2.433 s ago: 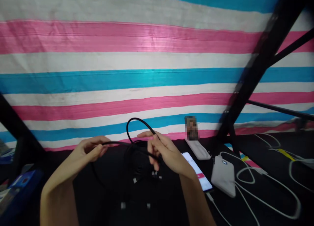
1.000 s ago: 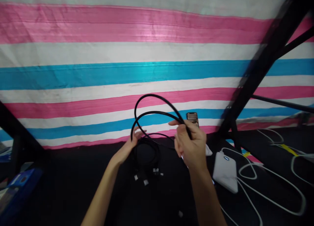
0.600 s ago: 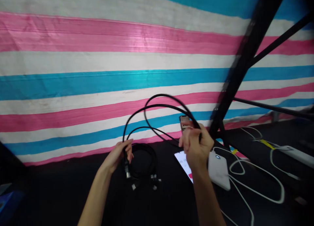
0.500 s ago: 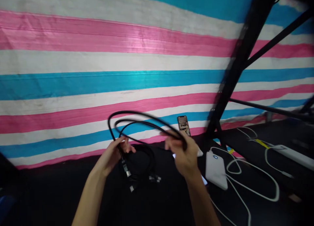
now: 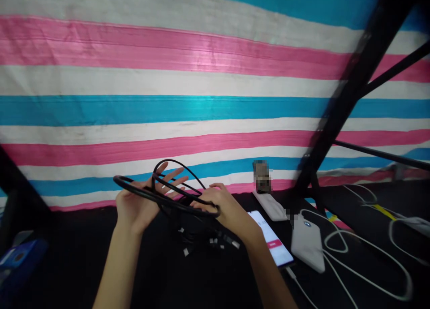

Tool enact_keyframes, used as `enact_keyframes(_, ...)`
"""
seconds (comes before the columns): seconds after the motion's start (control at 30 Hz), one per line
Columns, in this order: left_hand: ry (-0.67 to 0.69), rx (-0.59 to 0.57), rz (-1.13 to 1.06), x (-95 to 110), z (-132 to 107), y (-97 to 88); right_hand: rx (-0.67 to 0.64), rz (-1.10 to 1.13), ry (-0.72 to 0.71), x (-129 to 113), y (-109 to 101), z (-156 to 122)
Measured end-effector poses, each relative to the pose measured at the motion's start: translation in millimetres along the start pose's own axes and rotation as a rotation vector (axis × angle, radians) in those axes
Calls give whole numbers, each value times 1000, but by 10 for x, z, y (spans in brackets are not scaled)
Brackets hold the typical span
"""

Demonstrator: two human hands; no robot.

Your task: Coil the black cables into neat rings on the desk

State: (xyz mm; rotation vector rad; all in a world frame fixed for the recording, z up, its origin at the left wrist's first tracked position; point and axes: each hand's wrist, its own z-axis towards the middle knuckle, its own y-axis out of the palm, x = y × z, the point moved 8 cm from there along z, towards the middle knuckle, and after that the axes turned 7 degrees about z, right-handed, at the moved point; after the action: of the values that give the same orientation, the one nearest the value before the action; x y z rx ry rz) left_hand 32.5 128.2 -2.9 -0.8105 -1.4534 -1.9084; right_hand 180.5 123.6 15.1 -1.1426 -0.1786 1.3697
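Observation:
A looped black cable (image 5: 144,193) hangs between my two hands above the dark surface. My left hand (image 5: 139,206) has its fingers spread, with the loops passing over the thumb side and around the fingers. On the right end of the loops, my right hand (image 5: 226,206) has its fingers closed around the cable. One metal-tipped plug (image 5: 231,242) dangles below the right hand. Under the hands lie more black cables with small pale connectors (image 5: 187,251), mostly lost in the dark.
To the right lie a lit phone (image 5: 275,242), a white power bank (image 5: 307,246) and loose white cords (image 5: 372,245). Behind them a second phone leans above a white block (image 5: 270,206). A blue box (image 5: 20,264) sits far left. Black frame bars (image 5: 349,94) cross before striped sheeting (image 5: 184,85).
My right hand has moved left and turned over with the cable. My left hand has opened its fingers and shifted left. The loops have tipped flatter, and the view has swung slightly left.

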Motion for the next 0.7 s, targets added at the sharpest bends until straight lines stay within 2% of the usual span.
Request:
enact_keyframes(0.07, 48, -69, -44, 49, -13, 8, 41, -79, -9, 54, 17, 22)
enact_keyframes(0.13, 92, -85, -39, 118, -47, 17, 84, -163, -32, 86, 30, 45)
enact_keyframes(0.3, 210, 124, 190, 293, -157, 53, 150, -292, -115, 56, 105, 63)
enact_keyframes(0.37, 217, 127, 273, 286, -174, 109, 235, -329, -117, 35, 71, 47)
enact_keyframes(0.43, 121, 70, 328, 163, -156, 146, 391, -355, -79, 45, -40, 6)
enact_keyframes(0.5, -38, 33, 348, -25, -137, 124, 531, -331, -9, 111, -166, -52)
enact_keyframes(0.6, -219, -19, 368, -256, -130, 116, 619, -167, 63, 255, -305, -120)
enact_keyframes(0.7, -284, -147, 554, -366, -139, 233, 683, -4, 83, 345, -440, -176)
